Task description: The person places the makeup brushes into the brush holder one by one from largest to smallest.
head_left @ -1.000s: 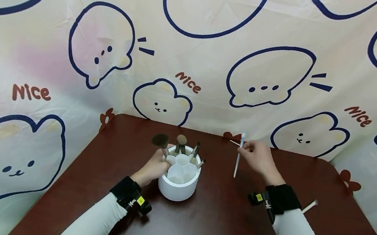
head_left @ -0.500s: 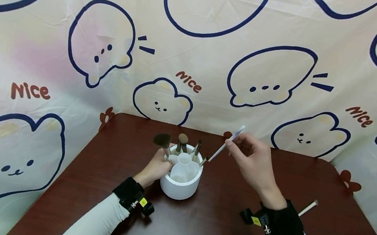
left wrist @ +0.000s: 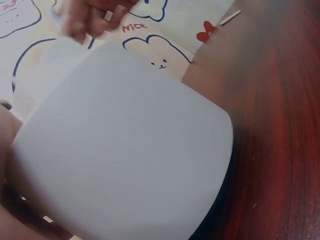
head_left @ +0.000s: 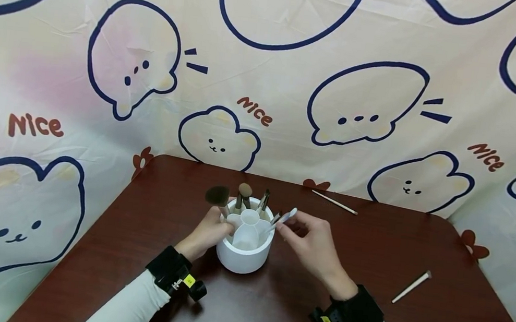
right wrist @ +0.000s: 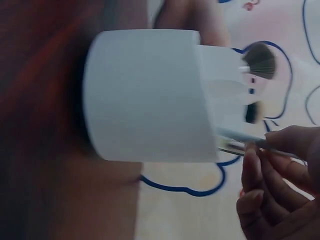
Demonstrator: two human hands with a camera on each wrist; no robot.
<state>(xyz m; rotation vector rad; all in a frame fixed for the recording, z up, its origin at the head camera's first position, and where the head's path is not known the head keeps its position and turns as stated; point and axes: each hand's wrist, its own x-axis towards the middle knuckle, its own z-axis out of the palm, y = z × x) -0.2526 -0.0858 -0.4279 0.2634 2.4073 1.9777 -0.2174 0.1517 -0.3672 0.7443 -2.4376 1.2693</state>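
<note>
My left hand (head_left: 207, 233) grips the rim of a round white divided brush holder (head_left: 242, 260), thumb over the edge. Several makeup brushes stand in it, among them a wide dark-bristled brush (head_left: 217, 195) and a rounded tan-tipped one (head_left: 245, 189). At the holder's right side, my right hand (head_left: 315, 243) pinches a slim white-handled makeup brush (head_left: 287, 215) between thumb and fingers. This brush slants with its lower end inside the right compartment, as the right wrist view shows at the holder's wall (right wrist: 145, 95). In the left wrist view, the holder's wall (left wrist: 130, 135) hides most of its contents.
A thin white stick-like brush (head_left: 335, 202) lies near the table's back edge. Farther right lies a short white-handled brush (head_left: 411, 287). The brown table (head_left: 298, 317) meets a printed cloth (head_left: 284, 90) at the back.
My right hand has picked up the slim brush from the back of the table, brought it left and lowered its end into the holder. My left hand keeps gripping the holder.
</note>
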